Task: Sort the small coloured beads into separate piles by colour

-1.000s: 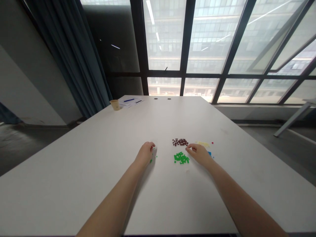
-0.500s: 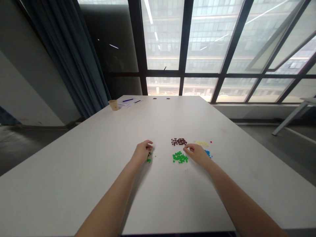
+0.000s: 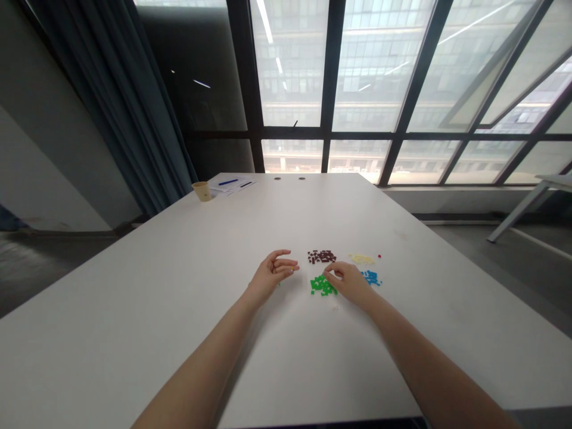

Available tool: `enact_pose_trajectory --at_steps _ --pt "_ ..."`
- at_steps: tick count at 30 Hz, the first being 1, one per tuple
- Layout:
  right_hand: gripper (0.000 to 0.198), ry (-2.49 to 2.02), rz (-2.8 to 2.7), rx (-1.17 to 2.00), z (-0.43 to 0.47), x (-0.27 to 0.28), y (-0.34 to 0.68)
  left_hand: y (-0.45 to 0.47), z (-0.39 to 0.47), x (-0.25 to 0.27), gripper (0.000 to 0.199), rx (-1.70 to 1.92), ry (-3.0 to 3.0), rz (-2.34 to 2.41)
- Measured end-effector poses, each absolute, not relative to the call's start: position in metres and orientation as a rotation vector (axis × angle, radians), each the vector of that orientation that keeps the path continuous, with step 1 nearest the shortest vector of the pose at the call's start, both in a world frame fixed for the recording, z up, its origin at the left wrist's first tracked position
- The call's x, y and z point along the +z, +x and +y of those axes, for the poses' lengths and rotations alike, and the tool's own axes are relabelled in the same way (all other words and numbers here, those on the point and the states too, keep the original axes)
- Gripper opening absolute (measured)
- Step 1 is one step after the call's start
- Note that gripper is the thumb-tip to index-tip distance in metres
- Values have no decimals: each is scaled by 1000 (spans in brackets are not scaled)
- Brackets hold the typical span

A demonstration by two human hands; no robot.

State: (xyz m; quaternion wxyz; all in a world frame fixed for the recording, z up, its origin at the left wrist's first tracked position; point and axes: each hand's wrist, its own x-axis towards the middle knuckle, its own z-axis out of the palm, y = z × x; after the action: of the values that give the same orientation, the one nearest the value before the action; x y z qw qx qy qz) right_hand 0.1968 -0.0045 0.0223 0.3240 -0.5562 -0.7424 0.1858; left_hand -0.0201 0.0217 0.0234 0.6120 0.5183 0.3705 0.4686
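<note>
1. Green pieces (image 3: 322,286) lie in a loose pile on the white table (image 3: 277,220), in front of the right hand (image 3: 351,280).
2. Brown pieces (image 3: 320,257) form a pile on the far side of the green; pale yellow pieces (image 3: 363,259) lie far right, blue pieces (image 3: 370,277) right, just beyond the right hand's knuckles.
3. Noted apart: 1 red piece (image 3: 379,256), right of the yellow, and 1 faint whitish bit (image 3: 335,307), near side of the green.
4. Progress, as judged: the 4 main colour groups are set apart; the bulk remains loose and unused. Any joined work is small; a green bit (image 3: 279,284) shows beside the left hand (image 3: 272,274), the rest hidden behind it.
5. Left hand: fingers loosely extended, thumb brought up to a fingertip, apparently pinching 1 small yellow piece (image 3: 292,269), left of the green pile.
6. Right hand: fingers curled, thumb and index tips close together at the far edge of the green pile. Whether they grip a piece cannot be told.
</note>
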Motion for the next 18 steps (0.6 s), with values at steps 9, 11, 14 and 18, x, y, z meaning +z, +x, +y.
enact_pose_trajectory --at_steps 9,11,14,18 --pt "17 -1314 -1956 450 -11 27 188 -11 12 23 54 910 832 786" --pt "16 -1275 -1921 432 -13 28 187 -8 11 22 54 872 770 765" --pt "16 -1217 -1894 406 -16 31 184 -6 10 19 53 844 756 722" --pt "15 -1146 -1922 353 -21 33 178 -5 11 13 54 832 789 684"
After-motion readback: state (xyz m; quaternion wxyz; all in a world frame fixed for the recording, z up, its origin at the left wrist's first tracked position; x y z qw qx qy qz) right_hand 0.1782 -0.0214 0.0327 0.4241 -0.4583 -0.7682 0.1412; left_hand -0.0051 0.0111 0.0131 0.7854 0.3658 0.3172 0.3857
